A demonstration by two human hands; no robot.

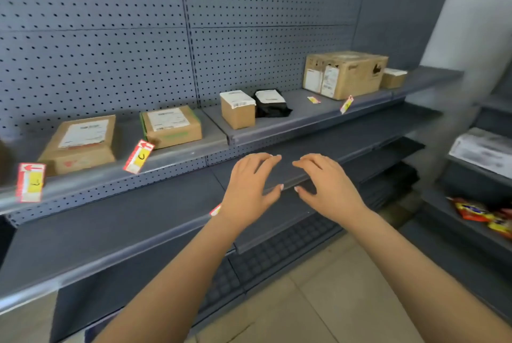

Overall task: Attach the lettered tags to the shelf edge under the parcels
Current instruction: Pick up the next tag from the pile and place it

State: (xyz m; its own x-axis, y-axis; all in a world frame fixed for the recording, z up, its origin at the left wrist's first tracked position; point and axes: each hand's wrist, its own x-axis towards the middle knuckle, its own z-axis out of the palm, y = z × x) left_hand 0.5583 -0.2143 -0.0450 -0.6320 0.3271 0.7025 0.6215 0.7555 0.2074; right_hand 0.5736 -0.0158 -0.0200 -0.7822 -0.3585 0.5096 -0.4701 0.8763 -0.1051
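Lettered tags hang on the front edge of the top shelf [171, 161], under the parcels. At about 9 o'clock, the far-left tag [30, 182] is red and white with a yellow patch and hangs down flat. Just right of it sits a flat brown parcel [80, 144]. The next tag [138, 156] tilts to the right, just below a second brown parcel [171, 126]. Past the middle stand a small brown box [238, 109] and a black bag [271, 103], touching each other. At about 2 o'clock a small tag [313, 99] lies flat on the shelf, and another tag [346, 104] hangs tilted on the edge under a big brown box [345, 74]. A little box [393, 78] sits just right of it.

Lower down, near the middle, the left hand [249, 190] and right hand [327, 187] hover side by side over the second shelf [110, 237]. Both hands are empty, with their fingers [266, 161] spread apart and curved. A bit of red tag [215, 210] peeks out just left of the left wrist. At 4 o'clock lie bright snack packs [482, 215].
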